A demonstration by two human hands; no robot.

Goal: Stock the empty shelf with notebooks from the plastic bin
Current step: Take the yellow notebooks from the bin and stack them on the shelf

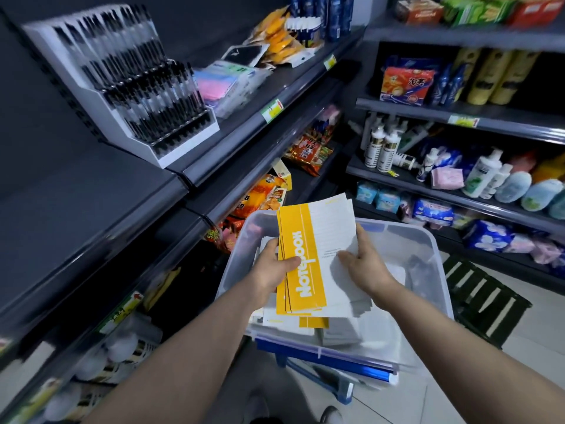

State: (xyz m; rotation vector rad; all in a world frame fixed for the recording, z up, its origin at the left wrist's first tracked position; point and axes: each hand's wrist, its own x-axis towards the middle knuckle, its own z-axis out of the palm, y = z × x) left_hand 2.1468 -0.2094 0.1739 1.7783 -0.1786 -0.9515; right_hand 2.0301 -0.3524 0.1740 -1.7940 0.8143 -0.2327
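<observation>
left hand [272, 264]: grips notebooks [318, 255] at their left edge
right hand [363, 264]: grips their right edge
notebooks: above plastic bin [428, 240]

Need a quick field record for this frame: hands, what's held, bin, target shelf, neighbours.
left hand: grips the yellow edge of the notebook stack, thumb on top
right hand: grips the white edge of the same stack
notebook stack: several yellow-and-white notebooks, lifted above the bin
plastic bin: clear, more notebooks inside
empty shelf: bare dark board at left
pen display: on the shelf beyond the bare board
</observation>
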